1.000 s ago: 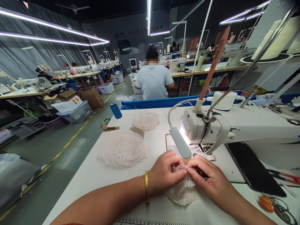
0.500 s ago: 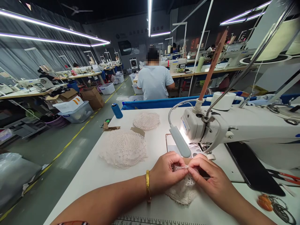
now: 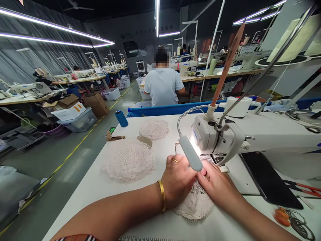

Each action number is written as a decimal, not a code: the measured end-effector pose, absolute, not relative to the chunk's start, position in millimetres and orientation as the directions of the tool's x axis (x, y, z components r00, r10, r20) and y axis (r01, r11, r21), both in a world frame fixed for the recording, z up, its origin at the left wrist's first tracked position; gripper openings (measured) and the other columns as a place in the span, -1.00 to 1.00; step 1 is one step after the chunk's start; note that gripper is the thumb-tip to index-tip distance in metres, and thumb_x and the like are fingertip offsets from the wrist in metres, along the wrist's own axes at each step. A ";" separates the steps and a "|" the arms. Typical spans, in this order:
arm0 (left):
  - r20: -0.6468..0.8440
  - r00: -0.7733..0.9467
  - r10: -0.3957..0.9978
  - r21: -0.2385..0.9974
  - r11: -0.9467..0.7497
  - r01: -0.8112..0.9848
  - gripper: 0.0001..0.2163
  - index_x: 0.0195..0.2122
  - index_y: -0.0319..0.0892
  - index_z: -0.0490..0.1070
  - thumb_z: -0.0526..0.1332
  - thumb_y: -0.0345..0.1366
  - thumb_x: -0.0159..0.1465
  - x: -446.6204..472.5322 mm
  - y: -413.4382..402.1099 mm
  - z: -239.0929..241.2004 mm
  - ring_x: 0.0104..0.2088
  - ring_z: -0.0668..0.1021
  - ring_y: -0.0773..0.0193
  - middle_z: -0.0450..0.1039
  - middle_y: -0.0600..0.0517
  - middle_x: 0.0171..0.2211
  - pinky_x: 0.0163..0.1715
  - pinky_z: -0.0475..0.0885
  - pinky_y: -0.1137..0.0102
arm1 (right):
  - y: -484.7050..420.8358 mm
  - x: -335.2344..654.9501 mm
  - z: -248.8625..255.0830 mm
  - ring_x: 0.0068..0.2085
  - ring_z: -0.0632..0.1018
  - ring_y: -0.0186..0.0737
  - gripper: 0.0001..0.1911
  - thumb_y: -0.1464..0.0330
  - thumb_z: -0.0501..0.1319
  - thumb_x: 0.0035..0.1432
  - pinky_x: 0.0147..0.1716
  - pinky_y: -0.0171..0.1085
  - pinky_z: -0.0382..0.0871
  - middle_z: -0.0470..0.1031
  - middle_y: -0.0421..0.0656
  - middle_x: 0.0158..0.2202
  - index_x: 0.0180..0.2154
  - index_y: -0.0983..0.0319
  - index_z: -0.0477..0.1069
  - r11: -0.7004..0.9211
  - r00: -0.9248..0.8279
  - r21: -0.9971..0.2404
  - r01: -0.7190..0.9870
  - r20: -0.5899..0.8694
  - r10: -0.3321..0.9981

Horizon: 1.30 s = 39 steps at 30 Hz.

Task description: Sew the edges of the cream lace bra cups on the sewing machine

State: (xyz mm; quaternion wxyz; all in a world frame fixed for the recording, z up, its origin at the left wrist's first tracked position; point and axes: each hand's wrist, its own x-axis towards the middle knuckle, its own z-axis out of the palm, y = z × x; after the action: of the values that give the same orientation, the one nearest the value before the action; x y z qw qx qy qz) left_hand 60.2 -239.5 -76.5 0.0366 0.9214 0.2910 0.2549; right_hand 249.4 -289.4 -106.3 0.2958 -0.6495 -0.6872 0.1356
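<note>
A piece of white lace fabric point(image 3: 195, 206) hangs from my two hands over the front of the sewing machine point(image 3: 208, 134). My left hand point(image 3: 178, 179), with a gold bangle at the wrist, is closed on the lace. Beside it, my right hand point(image 3: 218, 184) pinches the same lace, thumb toward the left hand. Both hands are right under the grey lamp point(image 3: 191, 153), close to the needle area, which they and the lamp partly hide. Left of them lie a larger lace piece point(image 3: 130, 160) and a smaller lace piece point(image 3: 154, 129).
A blue thread cone point(image 3: 121, 118) stands at the table's far left corner. Right of my hands are a dark phone-like slab point(image 3: 271, 180), red-handled scissors point(image 3: 304, 189) and a key ring point(image 3: 298, 224). A ruler strip point(image 3: 140, 238) edges the front. A person point(image 3: 163, 85) sits ahead.
Both hands have moved slightly forward, toward the needle area under the lamp, carrying the lace. The left hand has turned knuckles-up. The whole view has shifted slightly.
</note>
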 end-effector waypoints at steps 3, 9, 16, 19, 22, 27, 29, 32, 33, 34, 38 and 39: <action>0.447 0.773 0.450 0.162 -0.891 0.425 -0.80 -0.34 -0.16 0.44 0.12 -0.48 0.43 57.1 -240.7 -80.9 -0.29 0.42 0.22 0.46 0.06 -0.40 -0.07 0.22 0.21 | -292.7 252.0 -106.4 -0.27 0.55 0.00 -0.77 0.15 0.09 0.40 -0.30 -0.11 0.40 0.49 -0.16 -0.40 -0.28 0.10 0.37 0.144 -0.003 -0.560 0.816 0.245 0.969; 0.411 0.799 0.439 0.182 -0.898 0.400 -0.81 -0.35 -0.19 0.44 0.19 -0.36 0.45 50.0 -240.2 -80.4 -0.27 0.50 0.23 0.55 0.03 -0.31 -0.04 0.27 0.20 | -299.9 256.6 -96.2 -0.31 0.53 -0.12 -0.66 0.25 0.01 0.49 -0.34 -0.20 0.40 0.48 -0.15 -0.35 -0.27 0.07 0.52 0.330 -0.206 -0.488 0.808 0.292 0.934; 0.339 0.820 0.461 0.184 -0.888 0.422 -0.88 -0.19 -0.20 0.47 0.32 -0.25 0.38 49.3 -237.7 -72.6 -0.20 0.55 0.12 0.56 0.00 -0.27 -0.02 0.29 0.16 | -299.7 264.6 -98.4 -0.52 0.43 -0.27 -0.69 0.33 0.01 0.48 -0.52 -0.23 0.26 0.59 -0.15 -0.22 -0.21 0.10 0.52 0.381 -0.264 -0.339 0.860 0.342 0.902; 0.312 0.826 0.469 0.200 -0.882 0.426 -0.83 -0.14 -0.21 0.46 0.33 -0.23 0.38 50.1 -236.9 -70.9 -0.16 0.56 0.09 0.58 -0.01 -0.21 0.01 0.29 0.14 | -299.2 267.1 -101.6 -0.57 0.41 -0.29 -0.71 0.33 0.02 0.48 -0.56 -0.22 0.22 0.64 -0.13 -0.10 -0.13 0.09 0.53 0.366 -0.264 -0.280 0.887 0.342 0.902; 0.303 0.824 0.479 0.213 -0.877 0.431 -0.85 -0.15 -0.20 0.45 0.31 -0.23 0.39 50.9 -236.6 -70.8 -0.13 0.57 0.08 0.59 -0.02 -0.17 0.04 0.29 0.13 | -298.4 267.9 -103.3 -0.58 0.41 -0.27 -0.67 0.33 0.00 0.47 -0.56 -0.21 0.24 0.65 -0.11 -0.05 -0.09 0.07 0.56 0.345 -0.240 -0.256 0.903 0.365 0.900; 0.310 0.810 0.498 0.232 -0.866 0.444 -0.86 -0.12 -0.19 0.46 0.30 -0.24 0.40 52.6 -236.5 -72.8 -0.10 0.56 0.06 0.59 -0.04 -0.14 0.05 0.31 0.10 | -296.1 269.1 -108.2 -0.48 0.51 -0.17 -0.65 0.34 0.03 0.43 -0.55 -0.21 0.28 0.66 -0.10 -0.03 -0.05 0.01 0.58 0.304 -0.201 -0.227 0.925 0.385 0.901; 0.313 0.808 0.500 0.225 -0.865 0.448 -0.86 -0.12 -0.19 0.47 0.30 -0.24 0.40 53.3 -236.6 -73.6 -0.10 0.56 0.05 0.59 -0.05 -0.14 0.04 0.32 0.09 | -295.4 270.3 -110.7 -0.45 0.54 -0.15 -0.63 0.34 0.02 0.42 -0.56 -0.21 0.28 0.65 -0.09 0.00 -0.02 -0.01 0.59 0.283 -0.180 -0.225 0.932 0.389 0.904; 0.312 0.807 0.501 0.216 -0.865 0.454 -0.86 -0.12 -0.20 0.48 0.29 -0.24 0.40 54.1 -236.8 -74.4 -0.11 0.56 0.04 0.59 -0.05 -0.16 0.04 0.32 0.08 | -294.6 272.4 -112.4 -0.42 0.57 -0.13 -0.63 0.33 0.03 0.42 -0.58 -0.23 0.27 0.64 -0.08 0.01 -0.03 -0.02 0.59 0.288 -0.193 -0.217 0.933 0.373 0.907; 0.310 0.808 0.502 0.215 -0.865 0.454 -0.86 -0.13 -0.20 0.48 0.29 -0.23 0.40 54.3 -236.9 -74.6 -0.12 0.55 0.04 0.59 -0.05 -0.17 0.04 0.32 0.08 | -294.5 272.8 -111.9 -0.41 0.58 -0.12 -0.64 0.33 0.03 0.41 -0.58 -0.23 0.28 0.64 -0.07 0.00 -0.04 -0.02 0.59 0.293 -0.201 -0.212 0.932 0.370 0.907; 0.307 0.809 0.502 0.216 -0.864 0.455 -0.86 -0.13 -0.20 0.48 0.29 -0.23 0.40 54.4 -237.0 -74.8 -0.11 0.55 0.04 0.59 -0.05 -0.16 0.04 0.31 0.08 | -294.5 272.8 -110.8 -0.39 0.59 -0.10 -0.65 0.33 0.03 0.41 -0.59 -0.24 0.28 0.64 -0.06 -0.01 -0.05 -0.01 0.60 0.293 -0.202 -0.207 0.933 0.371 0.906; 0.296 0.810 0.507 0.226 -0.861 0.456 -0.84 -0.10 -0.22 0.48 0.29 -0.24 0.40 54.4 -237.2 -75.2 -0.10 0.54 0.03 0.59 -0.04 -0.13 0.04 0.29 0.09 | -294.3 269.3 -105.2 -0.28 0.64 -0.01 -0.65 0.36 0.03 0.38 -0.55 -0.22 0.34 0.66 -0.02 -0.09 -0.11 0.04 0.60 0.259 -0.166 -0.185 0.948 0.408 0.898; 0.294 0.809 0.509 0.225 -0.859 0.459 -0.84 -0.09 -0.22 0.48 0.29 -0.24 0.40 54.6 -237.2 -75.0 -0.09 0.54 0.03 0.59 -0.04 -0.13 0.04 0.29 0.09 | -294.0 268.5 -105.0 -0.28 0.65 0.00 -0.65 0.37 0.03 0.38 -0.54 -0.22 0.36 0.67 -0.02 -0.10 -0.13 0.05 0.61 0.253 -0.160 -0.179 0.951 0.415 0.896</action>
State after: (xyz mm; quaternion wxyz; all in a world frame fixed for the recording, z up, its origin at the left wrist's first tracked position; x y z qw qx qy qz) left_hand 54.6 -237.2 -75.0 0.0717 0.9484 0.2552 0.1741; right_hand 268.5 -294.0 -105.0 0.2240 -0.6079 -0.7593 -0.0612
